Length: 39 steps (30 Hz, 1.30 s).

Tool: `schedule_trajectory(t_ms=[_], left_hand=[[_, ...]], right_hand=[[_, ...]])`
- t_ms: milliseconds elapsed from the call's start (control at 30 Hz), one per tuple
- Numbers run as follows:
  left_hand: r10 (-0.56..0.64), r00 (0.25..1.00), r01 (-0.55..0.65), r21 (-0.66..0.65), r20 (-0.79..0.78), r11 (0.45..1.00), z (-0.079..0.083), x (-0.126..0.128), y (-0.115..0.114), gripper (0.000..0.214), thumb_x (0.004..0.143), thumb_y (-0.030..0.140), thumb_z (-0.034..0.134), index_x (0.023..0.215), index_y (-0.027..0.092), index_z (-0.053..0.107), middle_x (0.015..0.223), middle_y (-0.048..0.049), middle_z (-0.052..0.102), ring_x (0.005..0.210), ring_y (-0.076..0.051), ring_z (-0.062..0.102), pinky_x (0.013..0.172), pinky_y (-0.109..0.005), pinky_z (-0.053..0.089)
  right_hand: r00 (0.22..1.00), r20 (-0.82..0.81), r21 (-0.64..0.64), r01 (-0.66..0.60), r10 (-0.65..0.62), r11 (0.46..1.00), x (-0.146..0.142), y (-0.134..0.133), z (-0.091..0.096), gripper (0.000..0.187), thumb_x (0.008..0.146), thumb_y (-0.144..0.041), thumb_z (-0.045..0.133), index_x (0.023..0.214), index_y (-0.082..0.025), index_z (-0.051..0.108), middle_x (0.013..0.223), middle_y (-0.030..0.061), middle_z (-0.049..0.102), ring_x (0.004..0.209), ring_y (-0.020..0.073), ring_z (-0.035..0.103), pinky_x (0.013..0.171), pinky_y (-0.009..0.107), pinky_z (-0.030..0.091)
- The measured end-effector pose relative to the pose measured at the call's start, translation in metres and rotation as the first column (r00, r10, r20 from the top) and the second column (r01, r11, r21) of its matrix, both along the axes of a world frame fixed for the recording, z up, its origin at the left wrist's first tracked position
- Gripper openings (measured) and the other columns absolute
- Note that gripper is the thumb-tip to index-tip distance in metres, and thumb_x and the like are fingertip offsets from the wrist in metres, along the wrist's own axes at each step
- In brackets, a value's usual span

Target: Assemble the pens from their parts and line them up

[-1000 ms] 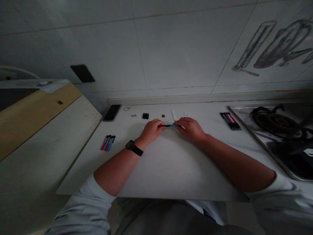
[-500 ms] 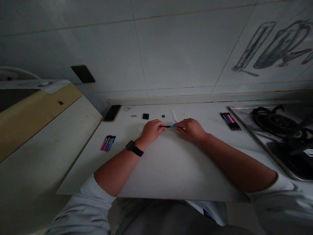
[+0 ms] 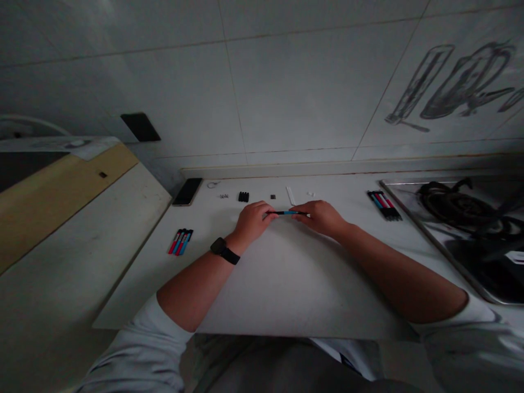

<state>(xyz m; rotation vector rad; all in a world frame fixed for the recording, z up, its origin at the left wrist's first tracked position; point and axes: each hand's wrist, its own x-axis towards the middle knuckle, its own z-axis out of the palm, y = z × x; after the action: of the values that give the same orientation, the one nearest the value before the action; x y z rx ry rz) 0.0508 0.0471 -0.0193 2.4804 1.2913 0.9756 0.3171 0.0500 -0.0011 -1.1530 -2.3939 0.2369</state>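
Note:
A slim black and blue pen lies level between my two hands, above the white tabletop. My left hand pinches its black end. At the blue end, the fingers of my right hand close round it and hide part of the barrel. Just beyond my hands sit black grip-like parts, a small dark piece, thin white sticks and tiny white bits. Small metallic parts, perhaps springs, lie farther left.
Several red and blue barrels with black ends lie at left. At right, several pens lie beside a gas stove. A phone is at the back left, near a clear ring. A wooden-edged panel borders the left.
The camera view has shifted very slightly. Both hands keep hold of the pen in nearly the same place, with only a small shift of the right fingers.

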Motion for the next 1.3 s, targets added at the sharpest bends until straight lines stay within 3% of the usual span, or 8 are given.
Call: schedule_trajectory(t_ms=[133,200,300,367,433,633,967,1300], left_hand=[[0.017,0.997,-0.015,-0.030,0.075,0.999,-0.002,0.000,0.000,0.013,0.097,0.031,0.069,0.092,0.020,0.073,0.091,-0.0038,0.072,0.087,-0.019,0.066,0.080,-0.033,0.051],[-0.036,0.995,0.041,-0.058,0.092,0.997,-0.001,0.000,-0.001,0.015,0.097,0.033,0.068,0.090,0.020,0.073,0.090,-0.0036,0.072,0.085,-0.019,0.066,0.080,-0.032,0.051],[-0.230,0.968,0.241,-0.129,0.098,0.962,0.002,0.001,-0.005,0.029,0.102,0.041,0.059,0.088,0.020,0.073,0.088,-0.0039,0.071,0.085,-0.018,0.066,0.081,-0.033,0.051],[-0.320,0.936,0.343,-0.177,0.147,0.922,0.003,0.001,-0.007,0.042,0.107,0.046,0.046,0.091,0.019,0.073,0.091,-0.0054,0.072,0.089,-0.019,0.068,0.085,-0.034,0.052],[-0.305,0.930,0.347,-0.216,0.207,0.913,0.002,0.000,-0.008,0.053,0.110,0.051,0.033,0.098,0.019,0.074,0.095,-0.0076,0.074,0.093,-0.020,0.069,0.089,-0.035,0.053],[-0.140,0.965,0.199,-0.274,0.221,0.941,-0.007,-0.004,0.000,0.057,0.110,0.053,0.028,0.105,0.019,0.073,0.100,-0.0093,0.076,0.096,-0.021,0.071,0.091,-0.038,0.055],[-0.167,0.977,0.195,-0.249,0.129,0.949,-0.009,-0.002,0.000,0.043,0.110,0.042,0.037,0.103,0.020,0.074,0.099,-0.0070,0.076,0.096,-0.020,0.071,0.090,-0.037,0.055],[-0.189,0.980,0.199,-0.203,0.067,0.959,-0.015,-0.002,0.004,0.043,0.110,0.040,0.038,0.097,0.019,0.074,0.095,-0.0063,0.075,0.095,-0.020,0.069,0.090,-0.037,0.052]], right_hand=[[0.930,-0.365,-0.141,-0.007,-0.046,0.990,0.001,0.005,0.003,0.028,0.089,-0.046,0.072,0.105,-0.024,0.079,0.095,0.0051,0.079,0.079,0.0204,0.071,0.078,0.034,0.054],[0.824,-0.558,-0.276,-0.079,-0.093,0.958,-0.003,0.006,0.004,0.032,0.085,-0.051,0.076,0.099,-0.023,0.077,0.090,0.0048,0.077,0.078,0.0193,0.069,0.078,0.035,0.056],[0.620,-0.764,-0.402,-0.241,-0.179,0.883,-0.010,0.004,0.005,0.036,0.085,-0.056,0.075,0.098,-0.022,0.072,0.099,0.0060,0.075,0.090,0.0195,0.070,0.085,0.037,0.057],[0.500,-0.831,-0.436,-0.315,-0.243,0.843,-0.012,0.004,0.006,0.039,0.085,-0.059,0.074,0.100,-0.023,0.067,0.101,0.0058,0.074,0.094,0.0195,0.070,0.087,0.039,0.058],[0.442,-0.848,-0.455,-0.325,-0.292,0.829,-0.011,0.005,0.006,0.043,0.084,-0.058,0.075,0.108,-0.026,0.061,0.094,0.0028,0.072,0.087,0.0184,0.071,0.083,0.039,0.059],[0.393,-0.855,-0.438,-0.200,-0.338,0.876,0.001,0.014,0.007,0.046,0.084,-0.055,0.073,0.118,-0.033,0.050,0.086,-0.0038,0.068,0.068,0.0133,0.064,0.066,0.030,0.055],[0.330,-0.886,-0.391,-0.156,-0.325,0.907,0.006,0.020,0.008,0.045,0.084,-0.052,0.073,0.118,-0.032,0.051,0.084,-0.0037,0.065,0.066,0.0128,0.060,0.064,0.029,0.051],[0.344,-0.879,-0.390,-0.121,-0.330,0.913,0.010,0.024,0.007,0.045,0.084,-0.053,0.073,0.116,-0.032,0.051,0.085,-0.0034,0.067,0.066,0.0133,0.062,0.064,0.029,0.052]])
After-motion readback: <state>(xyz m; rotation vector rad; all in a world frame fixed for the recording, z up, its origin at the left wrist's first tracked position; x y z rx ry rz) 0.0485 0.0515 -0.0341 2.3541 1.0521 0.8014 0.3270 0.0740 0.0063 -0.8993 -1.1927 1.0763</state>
